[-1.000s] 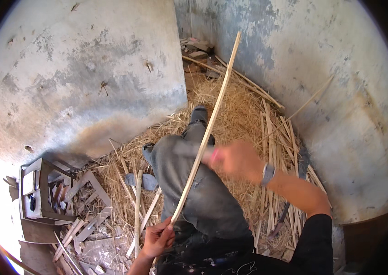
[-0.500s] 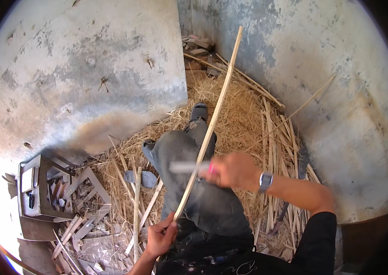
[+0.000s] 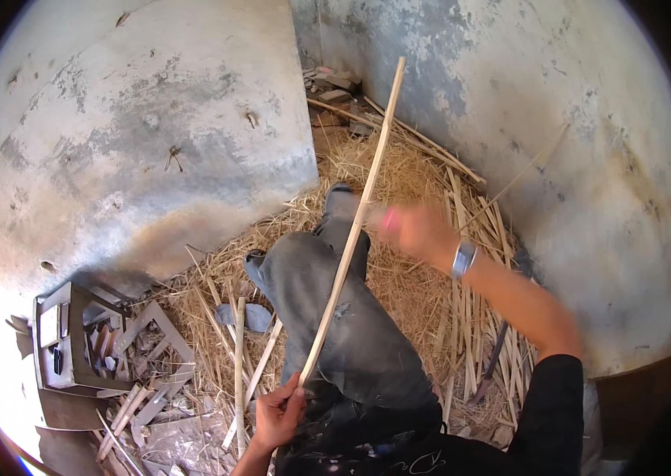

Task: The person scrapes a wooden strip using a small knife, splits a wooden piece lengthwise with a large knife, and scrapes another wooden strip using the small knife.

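Observation:
A long, pale wooden stick point(image 3: 351, 246) runs slantwise from my lap up past my feet, its far end in the air. My left hand point(image 3: 280, 414) pinches its near end between thumb and fingers. Smeared by motion, my right hand point(image 3: 424, 235) is closed on the pink handle of a knife point(image 3: 390, 221), just right of the stick's middle. The blade is too blurred to make out now. Behind the stick are my legs point(image 3: 335, 317) in dark trousers.
Straw shavings point(image 3: 415, 186) cover the floor around my feet. Several split sticks point(image 3: 466, 317) lie along the right wall point(image 3: 565, 238). To the left stand an overturned wooden stool point(image 3: 73, 341) and scrap wood. Bricks point(image 3: 335, 83) lie in the far corner.
My right hand with the knife has moved up and away from me along the stick. My left hand keeps its hold on the near end.

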Demonstrator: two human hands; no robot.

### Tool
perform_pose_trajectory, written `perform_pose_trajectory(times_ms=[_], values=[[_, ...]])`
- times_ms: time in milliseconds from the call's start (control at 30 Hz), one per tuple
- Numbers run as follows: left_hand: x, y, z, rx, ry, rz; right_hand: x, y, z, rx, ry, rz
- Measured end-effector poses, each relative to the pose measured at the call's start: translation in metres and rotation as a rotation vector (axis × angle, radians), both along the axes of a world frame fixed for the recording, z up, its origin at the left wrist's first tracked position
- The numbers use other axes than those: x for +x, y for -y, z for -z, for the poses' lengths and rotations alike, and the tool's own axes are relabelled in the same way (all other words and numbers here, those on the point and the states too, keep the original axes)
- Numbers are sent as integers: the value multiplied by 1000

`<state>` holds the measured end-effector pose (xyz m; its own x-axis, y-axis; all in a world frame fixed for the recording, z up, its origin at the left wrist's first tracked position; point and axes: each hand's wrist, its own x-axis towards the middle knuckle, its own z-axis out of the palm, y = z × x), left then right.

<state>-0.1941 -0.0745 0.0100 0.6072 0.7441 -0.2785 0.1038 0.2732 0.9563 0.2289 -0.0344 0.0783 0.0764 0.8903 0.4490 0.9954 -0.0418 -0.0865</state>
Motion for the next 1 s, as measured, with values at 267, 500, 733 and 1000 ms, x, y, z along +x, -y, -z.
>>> perform_pose_trajectory(times_ms=[267,500,733,1000], values=[[-1,-5,-2,31,-60,30,-28,13,14,3,41,-276],[5,-5,-11,85,-167,-4,22,-9,5,-10,-114,34],[-11,3,-12,175,-205,1,85,-26,-23,0,-102,284],[-28,7,-14,83,-158,-8,112,-43,-44,58,-459,414]])
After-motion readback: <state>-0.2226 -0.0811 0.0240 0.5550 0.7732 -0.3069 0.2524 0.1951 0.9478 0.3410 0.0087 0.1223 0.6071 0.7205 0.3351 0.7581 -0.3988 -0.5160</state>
